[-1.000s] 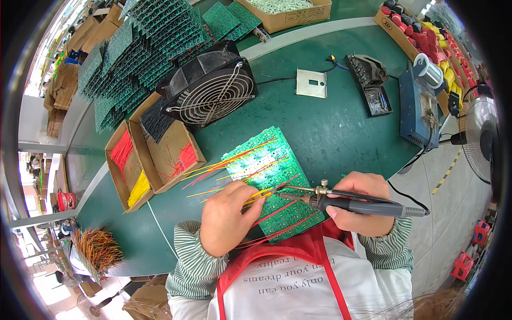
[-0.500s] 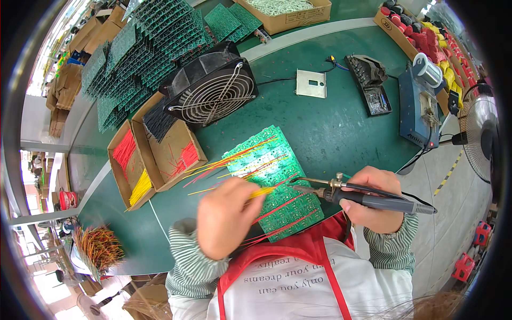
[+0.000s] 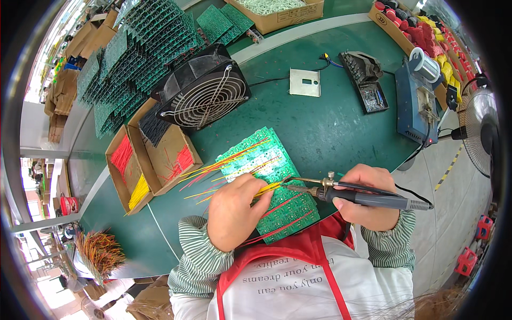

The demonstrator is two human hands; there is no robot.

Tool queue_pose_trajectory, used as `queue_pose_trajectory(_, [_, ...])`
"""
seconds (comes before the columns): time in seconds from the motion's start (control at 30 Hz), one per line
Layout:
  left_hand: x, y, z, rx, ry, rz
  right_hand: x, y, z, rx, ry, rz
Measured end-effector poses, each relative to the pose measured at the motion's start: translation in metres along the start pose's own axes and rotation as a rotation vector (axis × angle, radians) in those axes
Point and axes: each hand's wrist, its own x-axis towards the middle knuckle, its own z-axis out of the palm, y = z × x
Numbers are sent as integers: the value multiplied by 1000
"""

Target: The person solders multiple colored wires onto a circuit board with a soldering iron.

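A green circuit board [image 3: 266, 160] lies on the green table in front of me, with red and yellow wires sticking out of it to the left. My left hand [image 3: 232, 210] rests on the board's near edge and pinches a yellow wire [image 3: 266, 188] between its fingertips. My right hand [image 3: 368, 197] grips a grey soldering iron [image 3: 373, 198], whose metal tip [image 3: 288, 185] touches the board right by the yellow wire's end.
A black fan [image 3: 205, 96] stands behind the board. Cardboard boxes [image 3: 154, 160] with red, yellow and black wires sit to the left. Stacks of green boards [image 3: 133, 53] fill the far left. A blue soldering station [image 3: 416, 101] and a black tray [image 3: 368, 80] are at right.
Both hands and the board have shifted slightly; the iron's tip stays at the yellow wire held by my left hand.
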Motion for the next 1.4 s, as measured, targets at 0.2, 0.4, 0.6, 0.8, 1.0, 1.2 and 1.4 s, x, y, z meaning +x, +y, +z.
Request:
queue_pose_trajectory(0.2, [-1,0,-3,4,30,30,-3,0,-5,19,38,-13])
queue_pose_trajectory(0.4, [-5,-2,-43,285,300,-60,-5,-2,-12,-26,39,-19])
queue_pose_trajectory(0.6, [4,13,-17,130,146,114,-9,-1,-19,-31,38,14])
queue_pose_trajectory(0.8, [16,9,11,39,42,105,-11,1,-21,-18,59,33])
queue_pose_trajectory(1.0, [20,8,13,-2,15,84,-8,6,-19,-4,61,36])
queue_pose_trajectory(1.2, [22,9,14,-11,13,91,-7,8,-20,6,54,21])
queue_pose_trajectory(1.4, [20,7,15,-23,30,90,-9,2,-23,4,57,43])
